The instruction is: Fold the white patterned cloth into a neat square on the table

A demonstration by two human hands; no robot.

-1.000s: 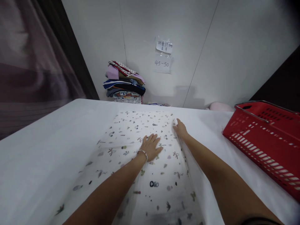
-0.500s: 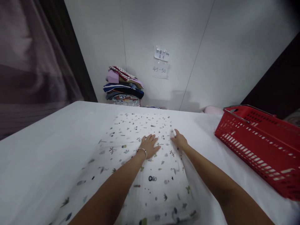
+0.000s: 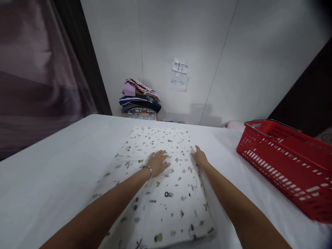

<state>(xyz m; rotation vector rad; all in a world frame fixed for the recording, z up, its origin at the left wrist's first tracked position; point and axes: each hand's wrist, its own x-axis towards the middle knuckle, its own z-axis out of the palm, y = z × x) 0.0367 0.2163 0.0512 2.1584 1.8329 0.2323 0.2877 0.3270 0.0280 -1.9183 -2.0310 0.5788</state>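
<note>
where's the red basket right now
In the head view the red slotted plastic basket sits on the right side of the white table, apart from the right hand at the edge of the printed white cloth.

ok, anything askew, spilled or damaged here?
Nothing damaged or spilled. The patterned cloth lies flat on the table, left hand on it, right hand at its edge. Only the top pieces of the clothes stack by the wall sit slanted.
</note>
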